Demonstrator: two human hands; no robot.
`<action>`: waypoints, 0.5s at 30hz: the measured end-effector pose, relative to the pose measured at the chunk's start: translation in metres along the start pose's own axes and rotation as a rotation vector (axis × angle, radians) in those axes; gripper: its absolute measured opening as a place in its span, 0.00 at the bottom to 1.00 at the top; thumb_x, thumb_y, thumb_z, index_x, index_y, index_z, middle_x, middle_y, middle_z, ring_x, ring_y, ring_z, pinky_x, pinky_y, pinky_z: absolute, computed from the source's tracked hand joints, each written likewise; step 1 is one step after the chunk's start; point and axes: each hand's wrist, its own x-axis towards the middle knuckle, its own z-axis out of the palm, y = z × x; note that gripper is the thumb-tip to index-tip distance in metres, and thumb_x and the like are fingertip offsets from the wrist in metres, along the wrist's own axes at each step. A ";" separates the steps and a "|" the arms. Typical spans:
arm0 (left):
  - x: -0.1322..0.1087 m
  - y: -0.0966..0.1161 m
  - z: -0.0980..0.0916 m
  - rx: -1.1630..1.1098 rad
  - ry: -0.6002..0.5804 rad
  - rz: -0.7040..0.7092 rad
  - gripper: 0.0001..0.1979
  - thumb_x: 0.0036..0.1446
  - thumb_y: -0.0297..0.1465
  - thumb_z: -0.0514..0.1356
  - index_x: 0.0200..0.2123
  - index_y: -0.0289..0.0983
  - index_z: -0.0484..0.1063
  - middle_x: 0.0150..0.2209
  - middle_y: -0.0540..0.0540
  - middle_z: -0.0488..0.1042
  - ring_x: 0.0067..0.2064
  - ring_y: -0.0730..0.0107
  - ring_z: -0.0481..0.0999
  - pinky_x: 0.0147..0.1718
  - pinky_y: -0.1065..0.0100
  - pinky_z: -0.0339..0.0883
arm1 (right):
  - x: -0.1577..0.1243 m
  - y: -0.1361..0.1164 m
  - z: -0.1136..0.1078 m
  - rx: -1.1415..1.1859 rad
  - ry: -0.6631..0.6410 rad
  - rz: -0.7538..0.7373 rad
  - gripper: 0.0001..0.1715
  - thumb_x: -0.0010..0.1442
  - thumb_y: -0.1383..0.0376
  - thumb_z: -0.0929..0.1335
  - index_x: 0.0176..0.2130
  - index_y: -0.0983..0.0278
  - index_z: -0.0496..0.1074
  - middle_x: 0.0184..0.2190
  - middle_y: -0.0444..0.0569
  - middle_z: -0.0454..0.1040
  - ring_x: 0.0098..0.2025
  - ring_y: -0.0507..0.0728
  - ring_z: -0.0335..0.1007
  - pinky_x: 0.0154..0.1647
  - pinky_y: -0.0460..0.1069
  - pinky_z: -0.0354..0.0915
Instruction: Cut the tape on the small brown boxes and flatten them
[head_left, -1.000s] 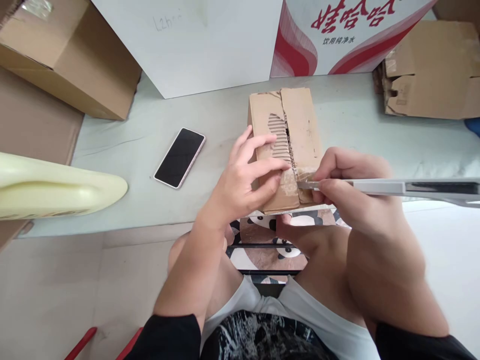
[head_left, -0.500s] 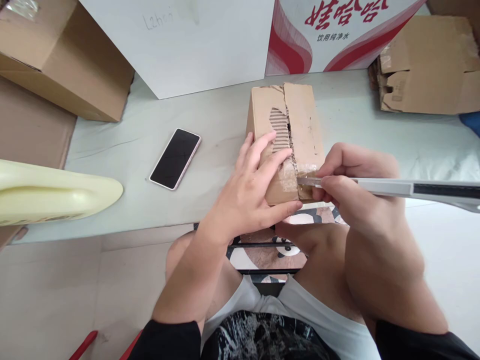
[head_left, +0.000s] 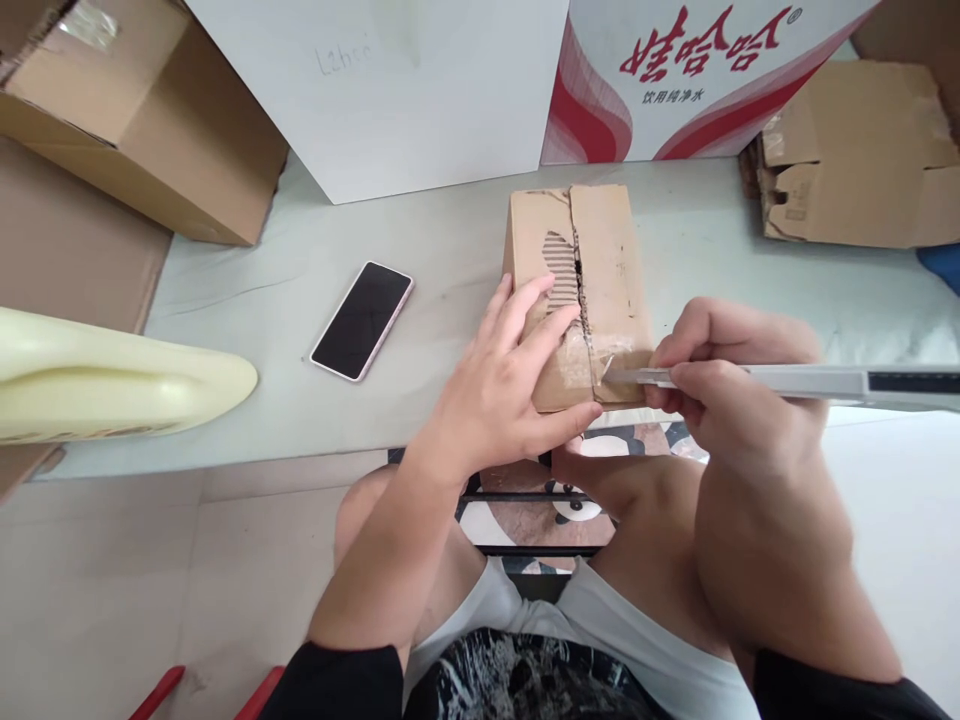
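Observation:
A small brown cardboard box (head_left: 609, 260) stands near the table's front edge, with a torn patch, a ragged seam down its top and clear tape near its front. My left hand (head_left: 504, 385) rests on the box's left side, fingers spread over the top and thumb along the front edge. In my right hand (head_left: 739, 375), closed at the box's right front corner, is a grey utility knife (head_left: 806, 380). Its blade points left, and the tip is at the tape just right of the seam.
On the pale table (head_left: 442, 240) lies a phone (head_left: 363, 320). A yellow object (head_left: 127, 378) is at the left, near a large carton (head_left: 202, 130). Behind stand a white panel (head_left: 420, 90) and a red-and-white box (head_left: 675, 80); flattened cardboard (head_left: 862, 150) lies at right.
The knife and my right hand have shifted right, so the blade tip is off the seam and over the tape beside it. My left hand stays on the box. The view has shifted slightly.

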 end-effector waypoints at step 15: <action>0.003 -0.002 0.000 0.012 0.082 0.095 0.36 0.63 0.55 0.62 0.65 0.38 0.66 0.73 0.28 0.60 0.76 0.42 0.60 0.72 0.37 0.61 | -0.003 -0.008 0.007 -0.010 0.004 0.051 0.12 0.50 0.75 0.67 0.24 0.59 0.69 0.19 0.41 0.73 0.20 0.51 0.65 0.19 0.47 0.57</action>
